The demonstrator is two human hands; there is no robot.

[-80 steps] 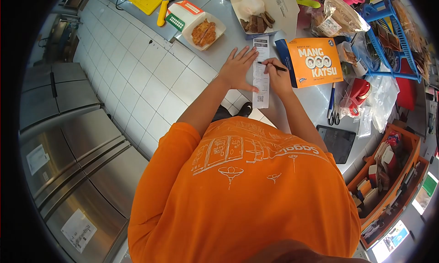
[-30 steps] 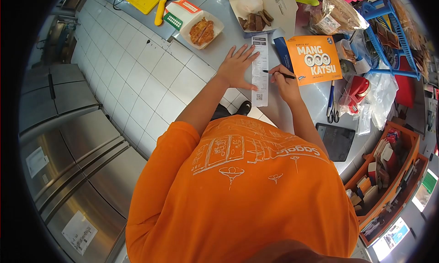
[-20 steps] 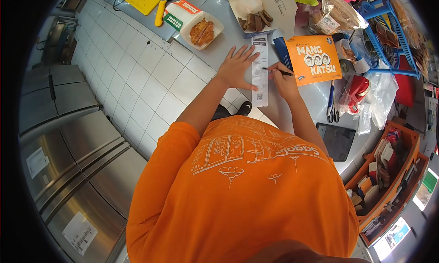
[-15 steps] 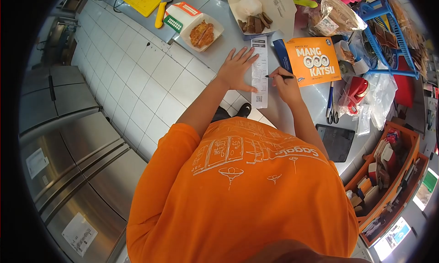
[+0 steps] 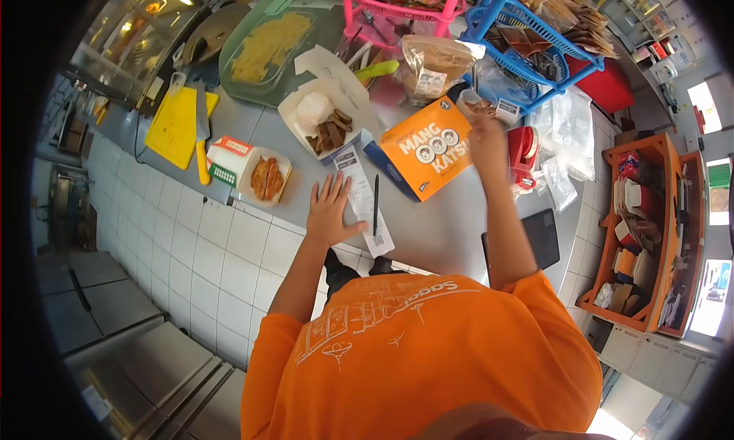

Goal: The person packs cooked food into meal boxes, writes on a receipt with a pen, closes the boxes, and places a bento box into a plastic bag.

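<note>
My left hand [image 5: 330, 211] lies flat on the steel counter with fingers spread, its edge touching the long printed receipt [image 5: 365, 211]. On the receipt rests a black pen [image 5: 375, 204], out of my hands. My right hand [image 5: 488, 140], smeared by motion, is at the right edge of the orange "Mang Katsu" box [image 5: 428, 149], close to a small clear container [image 5: 475, 103]; its fingers cannot be made out. Left of the box stands an open meal box [image 5: 325, 123] with rice and brown meat strips. A smaller carton [image 5: 264, 178] holds a browned cutlet.
A knife [image 5: 202, 130] lies by a yellow cutting board [image 5: 172, 126]. Blue [image 5: 527, 50] and pink [image 5: 405, 12] baskets stand at the back. A red tape dispenser [image 5: 523, 157], plastic bags [image 5: 562, 134] and a dark tablet [image 5: 541, 237] lie to the right.
The pen has left my right hand and lies on the receipt. That hand has moved right and away, past the orange box. The view has turned right; my left hand stays by the receipt.
</note>
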